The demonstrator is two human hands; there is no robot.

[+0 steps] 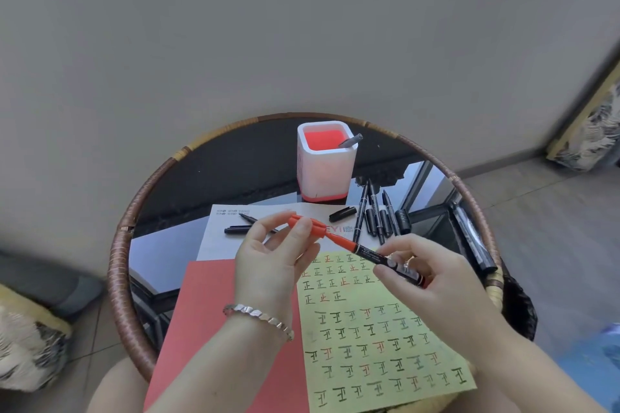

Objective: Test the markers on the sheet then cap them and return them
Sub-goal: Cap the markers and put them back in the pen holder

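My right hand [427, 273] grips the black barrel of a red marker [365, 251] above the yellow sheet [385, 345], which is covered with rows of written characters. My left hand [275, 255] pinches the marker's red cap [307, 226] at the tip end; cap and tip meet or nearly meet. The white pen holder [323, 164] with a red inside stands at the table's back with one grey marker [350, 141] leaning in it.
Several black markers [377, 214] and a loose cap [342, 214] lie right of the holder. Another black marker [245, 228] and an uncapped one rest on white paper [214, 241]. A red sheet [208, 329] lies left of the yellow one. The round glass table has a wicker rim [117, 261].
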